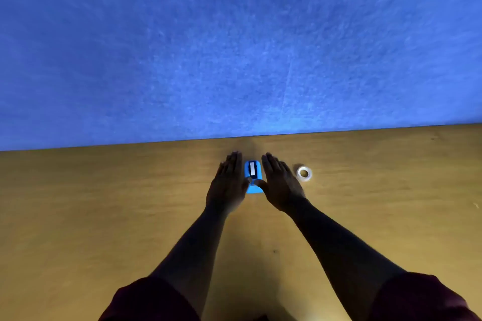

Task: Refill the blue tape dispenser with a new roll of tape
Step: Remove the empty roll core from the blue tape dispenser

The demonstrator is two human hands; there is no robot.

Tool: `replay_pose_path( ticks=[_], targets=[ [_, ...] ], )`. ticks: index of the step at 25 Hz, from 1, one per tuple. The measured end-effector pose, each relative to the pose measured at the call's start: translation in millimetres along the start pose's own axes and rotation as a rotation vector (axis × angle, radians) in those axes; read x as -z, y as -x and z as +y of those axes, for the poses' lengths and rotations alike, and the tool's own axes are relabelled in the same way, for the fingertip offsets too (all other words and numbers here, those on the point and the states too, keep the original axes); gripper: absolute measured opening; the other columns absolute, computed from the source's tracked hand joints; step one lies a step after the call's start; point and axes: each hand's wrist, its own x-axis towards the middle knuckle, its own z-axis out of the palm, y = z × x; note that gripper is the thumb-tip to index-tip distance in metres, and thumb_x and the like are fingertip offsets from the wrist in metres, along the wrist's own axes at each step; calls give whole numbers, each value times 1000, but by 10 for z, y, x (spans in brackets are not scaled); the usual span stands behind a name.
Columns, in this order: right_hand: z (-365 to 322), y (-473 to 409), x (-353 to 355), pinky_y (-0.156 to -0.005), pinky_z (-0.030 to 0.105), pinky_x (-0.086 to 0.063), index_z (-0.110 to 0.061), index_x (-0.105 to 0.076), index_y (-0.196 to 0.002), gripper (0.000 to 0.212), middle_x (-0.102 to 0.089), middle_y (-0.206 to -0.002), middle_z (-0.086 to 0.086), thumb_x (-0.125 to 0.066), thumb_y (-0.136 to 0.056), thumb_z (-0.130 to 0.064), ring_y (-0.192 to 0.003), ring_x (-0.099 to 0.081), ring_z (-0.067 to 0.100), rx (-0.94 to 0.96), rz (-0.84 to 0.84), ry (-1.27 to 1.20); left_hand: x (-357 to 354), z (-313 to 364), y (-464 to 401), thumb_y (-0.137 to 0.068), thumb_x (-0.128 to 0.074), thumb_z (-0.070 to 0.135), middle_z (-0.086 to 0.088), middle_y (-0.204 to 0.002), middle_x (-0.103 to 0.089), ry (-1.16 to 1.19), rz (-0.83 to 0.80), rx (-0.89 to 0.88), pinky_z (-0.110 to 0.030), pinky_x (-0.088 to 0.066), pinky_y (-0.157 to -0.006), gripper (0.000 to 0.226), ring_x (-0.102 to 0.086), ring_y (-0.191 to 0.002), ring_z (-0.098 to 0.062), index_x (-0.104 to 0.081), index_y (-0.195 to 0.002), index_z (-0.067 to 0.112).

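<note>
The blue tape dispenser stands on the wooden table, its top showing a white strip in a dark slot. My left hand lies flat just left of it and my right hand flat just right of it. Fingers of both are stretched out, and the two thumbs reach in over the dispenser's near half. Whether the thumbs press on it I cannot tell. A roll of clear tape lies flat on the table, a short way right of my right hand, untouched.
A blue felt-like wall panel rises straight behind the table's far edge, close behind the dispenser. Bare wood spreads to the left, right and toward me. My dark red sleeves show at the bottom.
</note>
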Motion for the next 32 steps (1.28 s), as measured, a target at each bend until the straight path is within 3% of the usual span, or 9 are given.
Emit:
replay_pose_path(
  ticks=[6, 12, 22, 27, 32],
  targets=[
    [-3, -40, -173, -122, 40, -27, -10, -21, -158, 77, -23, -166, 12, -58, -99, -40, -153, -26, 27, -44, -35, -48, -70, -24, -61, -101, -44, 44, -15, -165, -20, 9, -81, 0, -43, -24, -124, 75, -17, -154, -27, -12, -158, 7],
    [57, -101, -251, -118, 38, -32, -8, -25, -156, 86, -32, -162, 14, -72, -90, -37, -149, -35, 28, -33, -42, -12, -205, -59, -169, -101, -50, 41, -12, -166, -20, 15, -105, -19, -38, -21, -124, 75, -19, -154, -25, -13, -158, 9],
    [76, -131, -302, -114, 39, -41, -10, -29, -155, 72, -38, -159, 13, -65, -96, -30, -144, -42, 28, -11, -45, -43, -272, -42, -309, -99, -57, 39, -10, -162, -31, 29, -96, -20, -40, -40, -115, 73, -34, -147, -24, -22, -157, 12],
    [81, -129, -308, -119, 39, -36, -10, -25, -157, 72, -34, -161, 14, -63, -98, -28, -148, -36, 27, -11, -64, -36, -290, -37, -370, -96, -63, 36, -7, -151, -48, -23, -58, -28, -35, -51, -104, 63, -52, -134, -22, -38, -149, 13],
    [80, -149, -288, -112, 40, -45, -11, -30, -154, 72, -41, -156, 11, -67, -95, -27, -140, -47, 25, -12, -86, -21, -270, -29, -447, -94, -66, 28, -6, -138, -59, -24, -39, -36, -33, -58, -86, 53, -65, -115, -20, -47, -141, 14]
  ],
)
